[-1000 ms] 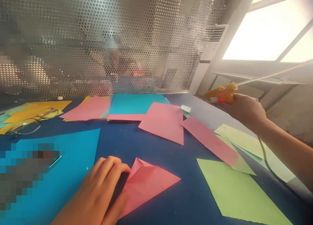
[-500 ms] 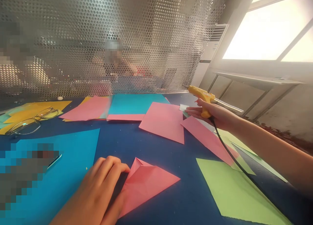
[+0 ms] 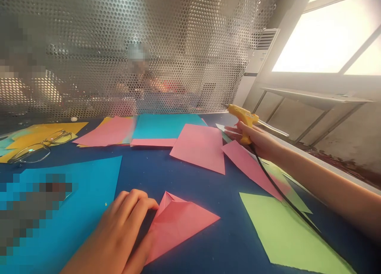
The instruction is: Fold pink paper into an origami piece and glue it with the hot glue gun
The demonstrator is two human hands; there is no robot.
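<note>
A folded pink paper (image 3: 184,220) lies on the dark blue table in front of me, its top corner raised in a small pleat. My left hand (image 3: 119,222) rests at its left side, fingers curled, with the thumb along the paper and the index fingertip at the pleat. Farther off to the right, my right hand (image 3: 260,141) holds a yellow hot glue gun (image 3: 242,115) above the table, nozzle pointing left. A white glue stick (image 3: 274,128) sticks out of the gun's back. Its black cord (image 3: 268,177) trails down to the lower right.
Blue paper (image 3: 98,186) covers the left; eyeglasses (image 3: 29,153) lie on yellow sheets (image 3: 68,127) behind it. Pink sheets (image 3: 199,149), a blue sheet (image 3: 166,125) and green paper (image 3: 291,230) are spread around. A perforated metal panel (image 3: 178,48) stands at the back, people beyond it.
My right hand and the glue gun have shifted slightly to the left, the cord moving along. My left hand and the folded pink paper have stayed put.
</note>
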